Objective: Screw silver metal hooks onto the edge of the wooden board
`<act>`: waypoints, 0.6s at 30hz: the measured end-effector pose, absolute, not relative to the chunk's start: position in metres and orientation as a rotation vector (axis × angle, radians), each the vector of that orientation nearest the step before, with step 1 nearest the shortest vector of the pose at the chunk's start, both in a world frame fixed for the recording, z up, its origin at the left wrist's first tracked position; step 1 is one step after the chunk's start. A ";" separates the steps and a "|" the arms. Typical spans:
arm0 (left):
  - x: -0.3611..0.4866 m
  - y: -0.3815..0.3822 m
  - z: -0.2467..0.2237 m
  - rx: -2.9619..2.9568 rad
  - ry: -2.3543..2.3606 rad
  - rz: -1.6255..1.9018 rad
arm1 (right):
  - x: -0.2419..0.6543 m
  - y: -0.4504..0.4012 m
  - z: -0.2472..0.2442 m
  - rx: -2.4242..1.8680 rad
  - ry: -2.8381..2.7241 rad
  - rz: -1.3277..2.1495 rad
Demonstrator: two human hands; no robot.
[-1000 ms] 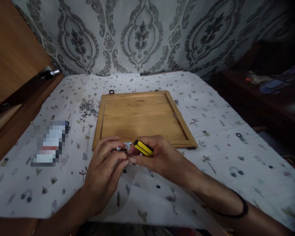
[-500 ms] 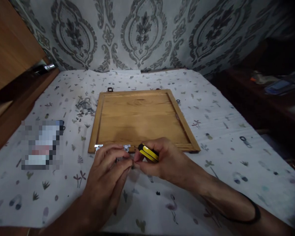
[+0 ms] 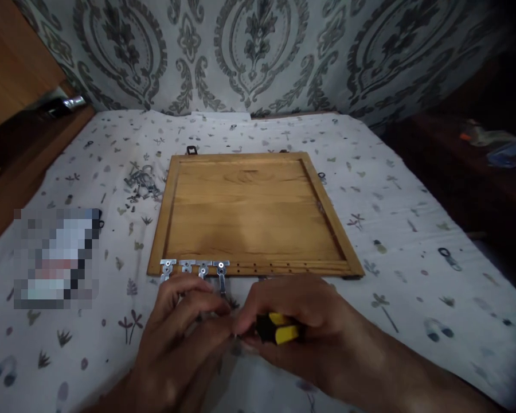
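Note:
A wooden framed panel (image 3: 245, 206) lies flat on the patterned cloth. Several metal brackets (image 3: 221, 266) sit along the left part of its near edge, some with screws in them; small dark holes run along the edge to their right. My right hand (image 3: 296, 321) is closed around a yellow and black screwdriver handle (image 3: 284, 330), its fingertips in front of the panel. My left hand (image 3: 189, 338) has its fingers curled, and its fingertips meet those of my right hand. A tiny shiny bit shows between them, too small to make out.
A pile of small metal hardware (image 3: 141, 183) lies left of the panel. Further left is a pixelated, phone-like object (image 3: 64, 252). A wooden cabinet (image 3: 21, 57) stands at the upper left. Dark shelving with items fills the right side.
Both hands have moved nearer to me, away from the panel's near edge, so more brackets and the holes show. The screwdriver has moved along with my right hand. The view has shifted slightly.

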State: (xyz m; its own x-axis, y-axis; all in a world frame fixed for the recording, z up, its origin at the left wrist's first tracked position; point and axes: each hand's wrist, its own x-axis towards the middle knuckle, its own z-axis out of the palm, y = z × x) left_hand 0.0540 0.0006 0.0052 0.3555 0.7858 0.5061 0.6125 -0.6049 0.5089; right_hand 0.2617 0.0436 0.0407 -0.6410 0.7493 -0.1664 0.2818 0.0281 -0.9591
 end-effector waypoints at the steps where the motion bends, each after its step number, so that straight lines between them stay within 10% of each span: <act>1: 0.054 0.000 0.006 2.366 1.271 1.091 | 0.264 0.043 0.041 -1.010 -1.986 1.593; 18: 0.049 0.004 0.002 2.453 1.360 0.963 | 0.272 0.060 0.045 -0.837 -2.555 1.161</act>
